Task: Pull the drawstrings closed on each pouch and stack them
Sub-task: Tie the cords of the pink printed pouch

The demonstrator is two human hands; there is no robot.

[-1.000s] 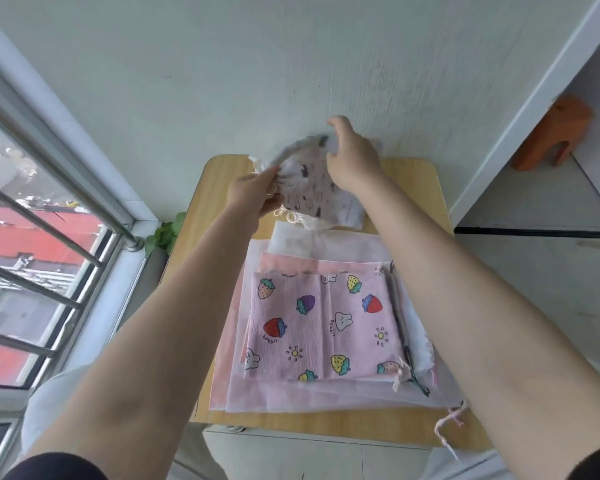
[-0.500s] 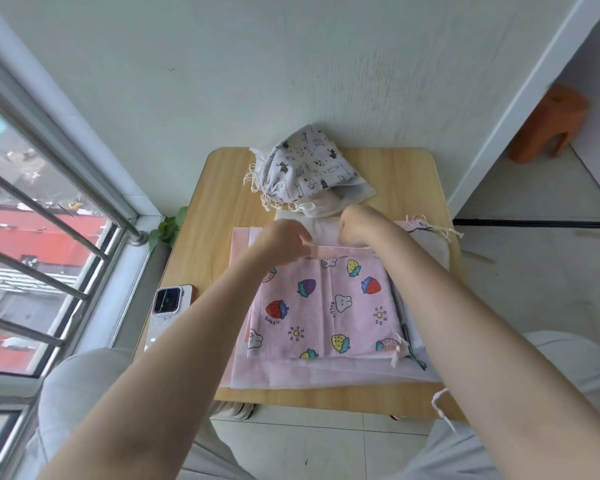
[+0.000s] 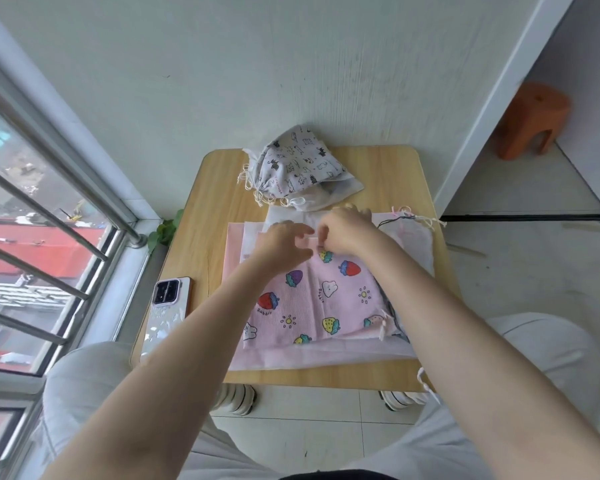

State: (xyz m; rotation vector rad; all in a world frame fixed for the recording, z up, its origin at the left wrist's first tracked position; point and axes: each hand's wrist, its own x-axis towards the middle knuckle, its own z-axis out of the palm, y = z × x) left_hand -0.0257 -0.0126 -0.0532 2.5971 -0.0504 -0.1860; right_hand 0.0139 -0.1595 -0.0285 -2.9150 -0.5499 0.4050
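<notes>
Strawberry pouch (image 3: pixel 321 299): pink, fruit and rabbit print; lies flat on top of a pile of pale pink and white pouches (image 3: pixel 326 356) at the table's middle.
Left hand (image 3: pixel 281 242): over the pouch's far left edge, fingers loosely curled, thumb toward the right hand; whether it grips cloth cannot be told.
Right hand (image 3: pixel 347 230): at the pouch's far edge, thumb and forefinger pinching its top hem; other fingers curled.
Closed pouches (image 3: pixel 295 166): grey animal print over a white one, cinched, stacked at the far edge, apart from both hands.
Table (image 3: pixel 208 209): light wood.
Phone (image 3: pixel 168 299): near left, face down.
</notes>
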